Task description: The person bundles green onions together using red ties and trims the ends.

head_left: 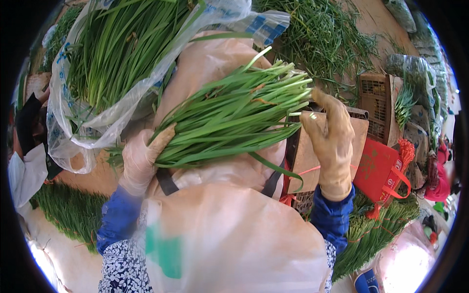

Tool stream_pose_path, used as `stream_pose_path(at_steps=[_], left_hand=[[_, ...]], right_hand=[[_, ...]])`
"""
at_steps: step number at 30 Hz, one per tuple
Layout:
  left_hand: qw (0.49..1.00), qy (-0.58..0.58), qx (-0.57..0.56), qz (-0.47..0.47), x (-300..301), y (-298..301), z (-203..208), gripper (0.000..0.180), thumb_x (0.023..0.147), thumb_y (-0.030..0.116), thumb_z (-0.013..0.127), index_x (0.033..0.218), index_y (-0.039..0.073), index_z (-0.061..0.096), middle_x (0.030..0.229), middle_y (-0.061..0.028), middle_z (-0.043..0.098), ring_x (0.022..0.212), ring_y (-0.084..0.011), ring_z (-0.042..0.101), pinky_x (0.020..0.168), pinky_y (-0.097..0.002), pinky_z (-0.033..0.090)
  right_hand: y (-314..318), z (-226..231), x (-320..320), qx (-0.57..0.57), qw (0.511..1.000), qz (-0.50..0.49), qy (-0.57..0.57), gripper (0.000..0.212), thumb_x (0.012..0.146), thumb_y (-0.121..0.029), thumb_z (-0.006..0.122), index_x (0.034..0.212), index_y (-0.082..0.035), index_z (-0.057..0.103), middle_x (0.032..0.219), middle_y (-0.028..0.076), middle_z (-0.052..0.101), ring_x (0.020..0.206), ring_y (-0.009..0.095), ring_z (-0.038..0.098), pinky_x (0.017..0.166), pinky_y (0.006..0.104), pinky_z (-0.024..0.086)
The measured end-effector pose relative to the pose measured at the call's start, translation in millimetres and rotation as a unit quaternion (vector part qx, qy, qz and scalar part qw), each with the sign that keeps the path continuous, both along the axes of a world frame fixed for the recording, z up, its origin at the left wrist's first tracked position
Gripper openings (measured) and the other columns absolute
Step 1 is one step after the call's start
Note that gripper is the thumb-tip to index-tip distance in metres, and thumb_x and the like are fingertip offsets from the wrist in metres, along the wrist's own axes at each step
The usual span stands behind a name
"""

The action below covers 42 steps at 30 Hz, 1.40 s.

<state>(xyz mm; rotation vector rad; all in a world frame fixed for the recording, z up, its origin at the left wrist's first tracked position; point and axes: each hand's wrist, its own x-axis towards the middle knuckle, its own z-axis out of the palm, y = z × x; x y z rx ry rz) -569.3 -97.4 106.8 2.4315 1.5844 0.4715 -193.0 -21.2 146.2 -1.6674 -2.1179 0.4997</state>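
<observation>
A bunch of long green leaves (229, 112) lies crosswise above the lap (210, 61), which is draped in smooth, pale, creased sheeting; its whitish cut ends reach past the lap's right edge and its leafy end lies at the left edge. The gloved left hand (144, 156) has its fingers clasped around the leafy end, thumb uppermost. The gloved right hand (334, 136) stands at the cut ends, fingers curved and parted from the thumb, not clenched; whether they brush the outermost stems cannot be told. The blades are flat, narrow and glossy, the stems fanned unevenly, and one long leaf droops from the near side. Beyond the bunch, a strip of lap remains bare toward its far edge. Room on the left is limited by a crumpled, transparent plastic bag (61, 127), filled with similar leaves; on the right, a flat-faced brown carton (354, 139) stands close to the right hand, with a red carrier bag (373, 168) just beside it. Past the lap's far right corner spread loose, tangled trimmings (322, 44), near a slatted brown crate (375, 97).
</observation>
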Motion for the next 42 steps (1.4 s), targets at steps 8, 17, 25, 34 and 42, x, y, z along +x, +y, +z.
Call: stream_pose_path(at_steps=[8, 17, 25, 34, 42], left_hand=[[0.999, -0.046, -0.009, 0.016, -1, -3, -8, 0.058, 0.070, 0.002, 0.068, 0.125, 0.023, 0.063, 0.080, -0.0094, 0.058, 0.069, -0.0303, 0.060, 0.055, -0.0405, 0.047], [0.993, -0.082, -0.024, 0.076, 8, -10, 9, 0.058, 0.066, 0.000, 0.073, 0.121, 0.018, 0.066, 0.088, -0.0130, 0.064, 0.074, -0.0295, 0.065, 0.063, -0.0364, 0.052], [0.993, -0.082, -0.026, 0.077, 1, -17, -5, 0.056, 0.069, -0.002, 0.069, 0.122, 0.019, 0.066, 0.089, -0.0123, 0.065, 0.075, -0.0292, 0.065, 0.063, -0.0352, 0.052], [0.989, -0.122, -0.041, 0.075, 2, -19, -12, 0.057, 0.076, -0.001, 0.067, 0.131, 0.013, 0.058, 0.095, -0.0139, 0.061, 0.081, -0.0319, 0.063, 0.069, -0.0363, 0.050], [0.988, -0.124, -0.023, 0.088, 4, -20, -15, 0.053, 0.077, -0.001, 0.065, 0.127, 0.016, 0.061, 0.094, -0.0126, 0.063, 0.081, -0.0309, 0.065, 0.068, -0.0370, 0.051]], right_hand=[[-24, -59, 35, -0.297, 0.819, -0.194, 0.451, 0.041, 0.092, -0.020, 0.067, 0.127, 0.000, 0.057, 0.094, 0.006, 0.068, 0.077, 0.012, 0.062, 0.068, 0.0231, 0.049], [2, -40, 12, -0.115, 0.818, -0.182, 0.534, 0.033, 0.092, -0.011, 0.065, 0.124, -0.005, 0.062, 0.095, 0.002, 0.069, 0.068, 0.004, 0.056, 0.055, 0.0168, 0.042], [13, -71, 78, 0.005, 0.975, -0.193, 0.114, 0.034, 0.089, -0.015, 0.069, 0.121, -0.007, 0.064, 0.109, 0.007, 0.066, 0.084, 0.014, 0.060, 0.074, 0.0267, 0.050], [-26, -91, -23, -0.130, 0.935, -0.161, 0.289, 0.029, 0.084, -0.008, 0.070, 0.112, -0.002, 0.068, 0.098, 0.007, 0.069, 0.091, 0.019, 0.065, 0.080, 0.0334, 0.052], [30, -105, 116, -0.034, 0.935, -0.278, -0.219, 0.029, 0.087, -0.027, 0.073, 0.108, -0.007, 0.070, 0.089, 0.011, 0.071, 0.076, 0.018, 0.065, 0.069, 0.0306, 0.052]])
